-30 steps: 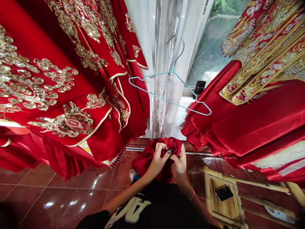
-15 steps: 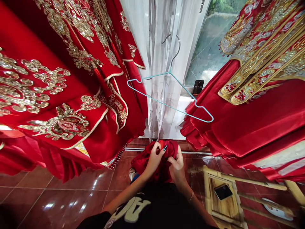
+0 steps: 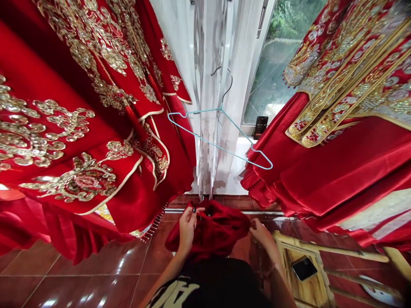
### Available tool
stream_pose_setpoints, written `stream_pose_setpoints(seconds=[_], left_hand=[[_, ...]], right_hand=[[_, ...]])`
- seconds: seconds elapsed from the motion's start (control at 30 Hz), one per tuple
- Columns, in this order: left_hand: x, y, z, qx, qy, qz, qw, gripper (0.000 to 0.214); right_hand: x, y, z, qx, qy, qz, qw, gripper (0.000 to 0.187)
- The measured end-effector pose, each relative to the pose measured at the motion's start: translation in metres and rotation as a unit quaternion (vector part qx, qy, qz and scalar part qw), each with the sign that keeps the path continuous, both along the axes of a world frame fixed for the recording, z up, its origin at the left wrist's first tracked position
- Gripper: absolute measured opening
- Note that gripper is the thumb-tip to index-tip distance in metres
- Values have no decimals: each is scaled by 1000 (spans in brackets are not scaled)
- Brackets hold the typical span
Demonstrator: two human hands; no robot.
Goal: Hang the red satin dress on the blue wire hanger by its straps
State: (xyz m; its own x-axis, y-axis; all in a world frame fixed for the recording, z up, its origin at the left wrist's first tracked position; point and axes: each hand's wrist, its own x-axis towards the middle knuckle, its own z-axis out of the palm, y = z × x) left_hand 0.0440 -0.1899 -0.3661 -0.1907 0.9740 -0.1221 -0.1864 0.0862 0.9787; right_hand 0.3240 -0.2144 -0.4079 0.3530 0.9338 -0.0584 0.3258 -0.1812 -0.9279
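I hold a bunched piece of plain red cloth [image 3: 215, 229] low in front of me, stretched between both hands. My left hand [image 3: 188, 226] pinches its left top edge, fingers closed. My right hand [image 3: 261, 233] grips the right edge, fingers closed. Above the cloth an empty light-blue wire hanger [image 3: 221, 137] hangs by its metal hook in front of a white sheer curtain [image 3: 212, 85].
Red gowns with gold embroidery hang at the left [image 3: 80, 128] and right [image 3: 346, 107]. A dark phone [image 3: 260, 126] stands on the windowsill. A bamboo stool [image 3: 305, 273] with another phone [image 3: 303, 268] stands at the lower right on the glossy brown tile floor [image 3: 96, 278].
My hands, close together on the bunched cloth before, have drawn apart and spread it sideways. The view has dropped slightly, so the hanger sits lower in frame.
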Motion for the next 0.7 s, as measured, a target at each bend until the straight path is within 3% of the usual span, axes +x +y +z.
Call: stream_pose_setpoints(seconds=[0.1, 0.2, 0.27, 0.37, 0.5, 0.6, 0.7], left_hand=[[10, -6, -2, 13, 71, -71, 995, 29], [15, -9, -2, 25, 123, -130, 983, 27], [15, -9, -3, 27, 144, -150, 978, 27], [11, -9, -6, 26, 142, -148, 978, 26], [3, -5, -18, 16, 133, -128, 983, 30], [-20, -2, -41, -6, 185, -112, 976, 28], [-69, -9, -76, -64, 270, -117, 954, 26]], right_hand=[[-21, -6, 0, 16, 19, 55, 998, 30], [-73, -1, 5, 66, 78, 235, 967, 44], [-110, 4, 5, 80, 85, 295, 948, 43], [-149, 10, 1, 81, 59, 263, 959, 35], [-156, 11, -4, 57, 55, 182, 980, 8], [-140, 12, -6, 10, 132, 144, 981, 31], [-118, 9, -6, -24, 190, 115, 975, 43]])
